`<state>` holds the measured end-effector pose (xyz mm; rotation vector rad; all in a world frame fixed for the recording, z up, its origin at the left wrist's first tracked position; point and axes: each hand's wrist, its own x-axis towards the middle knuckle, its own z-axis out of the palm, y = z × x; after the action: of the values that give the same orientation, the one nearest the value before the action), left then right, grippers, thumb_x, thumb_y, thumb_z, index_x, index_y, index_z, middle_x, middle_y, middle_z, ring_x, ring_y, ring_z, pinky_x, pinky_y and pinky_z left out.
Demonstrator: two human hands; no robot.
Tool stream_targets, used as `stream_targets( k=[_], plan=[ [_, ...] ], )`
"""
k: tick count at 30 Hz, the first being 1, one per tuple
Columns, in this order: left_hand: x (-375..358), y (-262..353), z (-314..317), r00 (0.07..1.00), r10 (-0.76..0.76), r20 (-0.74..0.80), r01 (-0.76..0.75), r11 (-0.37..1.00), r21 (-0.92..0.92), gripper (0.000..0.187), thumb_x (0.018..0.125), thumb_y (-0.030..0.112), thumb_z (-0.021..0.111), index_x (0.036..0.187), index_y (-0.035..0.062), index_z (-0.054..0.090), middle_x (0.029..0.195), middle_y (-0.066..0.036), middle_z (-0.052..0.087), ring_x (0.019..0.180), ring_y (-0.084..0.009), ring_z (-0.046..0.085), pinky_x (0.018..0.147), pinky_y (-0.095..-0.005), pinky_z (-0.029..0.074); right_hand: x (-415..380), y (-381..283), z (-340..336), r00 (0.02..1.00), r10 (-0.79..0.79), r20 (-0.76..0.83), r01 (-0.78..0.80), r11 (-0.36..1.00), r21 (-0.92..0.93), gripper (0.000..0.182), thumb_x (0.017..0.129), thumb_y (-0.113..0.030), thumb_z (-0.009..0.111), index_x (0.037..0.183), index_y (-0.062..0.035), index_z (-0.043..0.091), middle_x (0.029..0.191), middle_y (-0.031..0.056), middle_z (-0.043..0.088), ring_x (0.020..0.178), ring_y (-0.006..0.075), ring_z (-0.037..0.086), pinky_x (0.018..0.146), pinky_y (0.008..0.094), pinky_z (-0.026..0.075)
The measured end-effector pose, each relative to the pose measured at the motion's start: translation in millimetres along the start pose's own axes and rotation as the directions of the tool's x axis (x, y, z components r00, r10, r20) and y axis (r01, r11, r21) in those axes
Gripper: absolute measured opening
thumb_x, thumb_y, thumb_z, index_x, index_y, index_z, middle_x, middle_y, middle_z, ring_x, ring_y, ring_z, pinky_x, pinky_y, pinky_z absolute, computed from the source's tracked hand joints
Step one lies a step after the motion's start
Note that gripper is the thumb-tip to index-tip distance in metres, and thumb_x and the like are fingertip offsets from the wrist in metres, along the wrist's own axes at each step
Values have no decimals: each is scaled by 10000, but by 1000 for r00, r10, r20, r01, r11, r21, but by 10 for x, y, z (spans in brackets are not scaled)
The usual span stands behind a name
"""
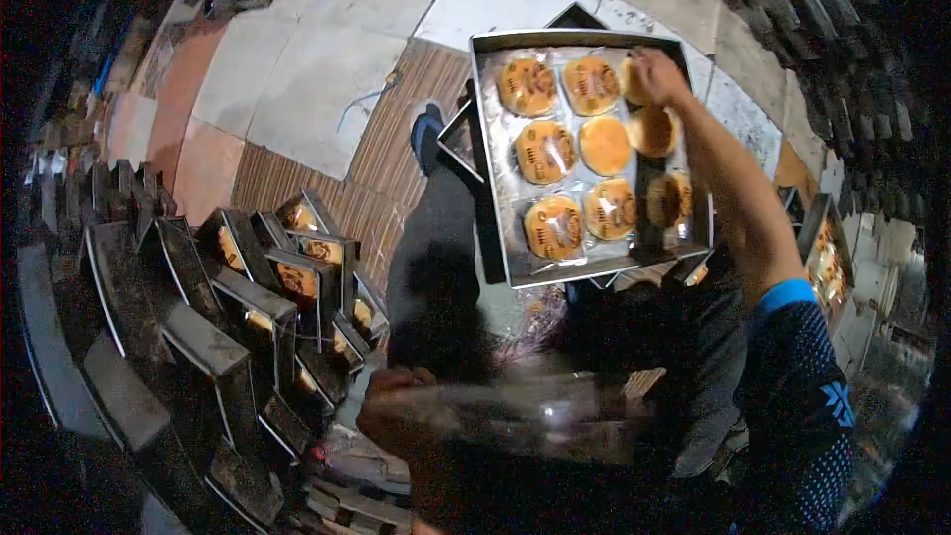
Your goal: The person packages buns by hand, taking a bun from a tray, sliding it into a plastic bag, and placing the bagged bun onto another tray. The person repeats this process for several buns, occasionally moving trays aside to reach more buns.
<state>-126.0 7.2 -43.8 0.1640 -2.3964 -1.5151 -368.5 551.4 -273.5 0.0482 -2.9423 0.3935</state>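
Observation:
A metal baking tray (609,266) holds several round golden buns in rows. Most of them, such as this bun (528,86), lie in clear printed wrappers; the middle bun (604,146) looks unwrapped. At the tray's far right corner, my right hand (662,77) has its fingers closed on a bun (634,89), partly hidden by them. Just below it, another bun (654,131) sits tilted. Low in the view, my left hand (398,391) is closed around a clear plastic bag (555,406), which is smeared by motion.
Many dark metal trays stand on edge at the left (188,332), some with buns inside. Another tray (824,258) with buns is at the right. Beneath the tray in use lies a dark tray (575,17). My foot (427,134) rests on the tiled floor (327,89).

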Motion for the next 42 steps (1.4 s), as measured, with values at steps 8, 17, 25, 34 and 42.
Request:
stream_targets(
  k=[8,17,25,34,42],
  plan=[
    [-182,-70,-37,877,-480,8,308,549,-777,283,753,147,716,837,-86,578,717,-125,525,600,-223,545,492,-371,461,266,28,-370,923,-204,325,208,978,23,529,956,-468,419,977,23,615,913,287,638,822,449,628,771,471,495],
    [-137,61,100,913,-402,70,366,733,-574,192,875,175,657,837,-9,615,795,-50,611,652,-119,562,561,-215,447,-748,-443,-1602,669,665,332,-282,-186,941,424,961,-420,472,1107,-35,570,1007,133,642,799,237,667,597,333,560],
    [-467,421,215,953,-239,184,291,889,-353,320,908,243,668,1100,-8,618,805,-14,625,613,-66,531,584,-183,425,-2602,-3367,-3042,769,7,639,-634,-114,765,426,835,-70,704,1234,5,575,1056,69,684,935,128,645,882,270,498],
    [-943,1641,-277,851,51,523,512,149,-846,859,908,689,304,1378,-28,356,1304,-278,486,1165,-368,527,979,-488,443,-3410,-4436,-3443,868,-404,-289,495,660,565,599,768,5,647,1345,-83,514,1418,249,409,1305,422,418,1091,500,339],
    [-1301,2344,-784,941,187,281,270,80,-959,954,769,687,567,1493,152,250,1521,-255,184,1366,-467,251,1099,-598,278,-3547,-4489,-3817,653,-552,-519,747,581,322,388,868,-129,516,1240,-145,623,1427,242,406,1293,405,442,1033,491,424]
  ],
)
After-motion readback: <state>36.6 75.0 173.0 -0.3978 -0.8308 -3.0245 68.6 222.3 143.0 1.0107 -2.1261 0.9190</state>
